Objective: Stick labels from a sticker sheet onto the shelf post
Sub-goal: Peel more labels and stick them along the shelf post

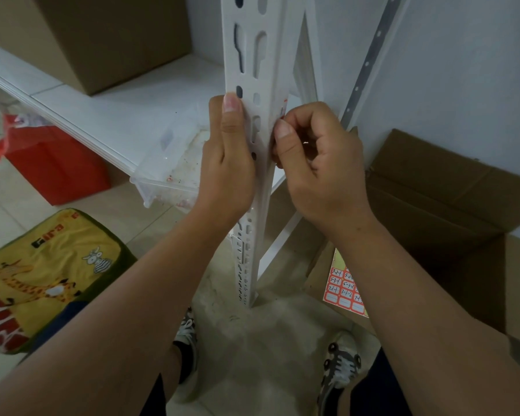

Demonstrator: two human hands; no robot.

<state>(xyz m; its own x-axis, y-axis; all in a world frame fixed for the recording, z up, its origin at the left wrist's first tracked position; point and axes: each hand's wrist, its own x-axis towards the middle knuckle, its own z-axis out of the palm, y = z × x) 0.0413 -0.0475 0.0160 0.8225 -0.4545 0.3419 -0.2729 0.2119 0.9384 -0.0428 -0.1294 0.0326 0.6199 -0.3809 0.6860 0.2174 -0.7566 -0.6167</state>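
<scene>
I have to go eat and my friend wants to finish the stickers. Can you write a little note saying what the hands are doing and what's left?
Left hand: grips the white slotted metal shelf post, thumb flat along its front face.
Right hand: fingers curled, thumb pressing a small red-and-white label onto the post's right side face.
Red sticker sheet with handwritten numbers: on the floor by the brown cardboard box, partly behind the right forearm.
Done: one label is going on; others cannot be seen.
Left: smooth it down, then peel and stick the remaining labels from the sheet.
</scene>
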